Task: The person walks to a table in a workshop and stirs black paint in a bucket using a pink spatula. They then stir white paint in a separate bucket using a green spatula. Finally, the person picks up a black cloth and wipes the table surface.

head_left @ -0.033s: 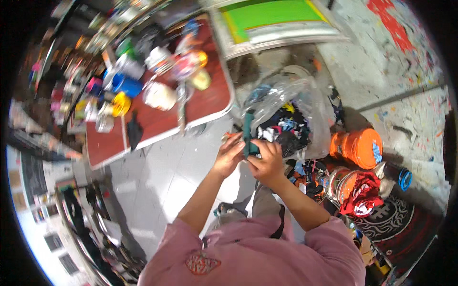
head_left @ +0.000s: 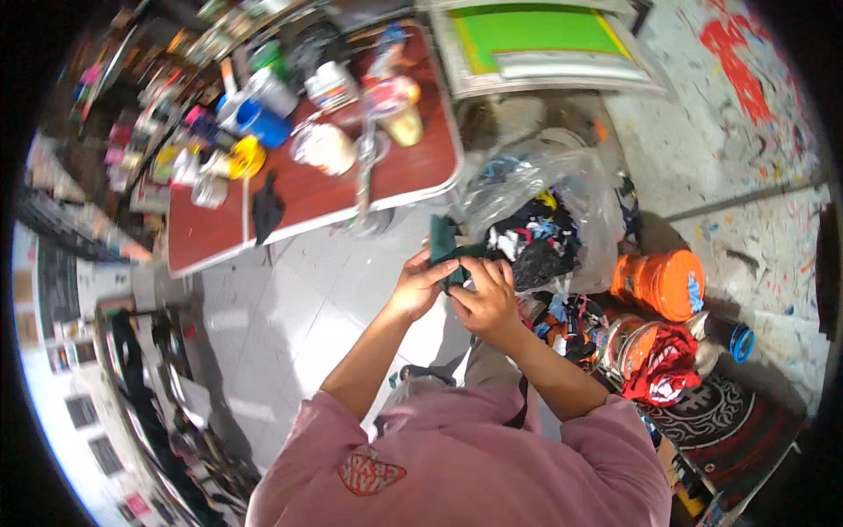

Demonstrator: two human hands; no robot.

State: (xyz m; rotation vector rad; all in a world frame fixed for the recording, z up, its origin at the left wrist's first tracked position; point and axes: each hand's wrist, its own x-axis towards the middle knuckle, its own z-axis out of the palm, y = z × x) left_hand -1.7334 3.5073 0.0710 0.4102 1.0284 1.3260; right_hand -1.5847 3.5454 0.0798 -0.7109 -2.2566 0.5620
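A dark green piece of cloth (head_left: 442,239) is held up between my two hands in front of my body. My left hand (head_left: 418,288) pinches its left lower part, thumb on top. The fingers of my right hand (head_left: 487,297) are closed on its right lower part, close beside the left fingertips. Part of the cloth stands above the fingers, and a fold runs right over my right fingertips. Just beyond my right hand is a clear plastic bag (head_left: 600,195), open at the top, filled with cloth scraps (head_left: 534,230) in black, white, yellow and blue.
A red-topped table (head_left: 407,167) at the far left bears tubs, cups and a blue container (head_left: 262,123). A green-meshed screen frame (head_left: 540,44) lies beyond the bag. To the right are an orange bucket (head_left: 660,283), a red cloth (head_left: 665,362) and a paint-spattered surface (head_left: 729,132).
The green cloth, narrow and almost edge-on before, now shows wider with a fold over my right fingers. The view has shifted, so the table appears farther right and higher.
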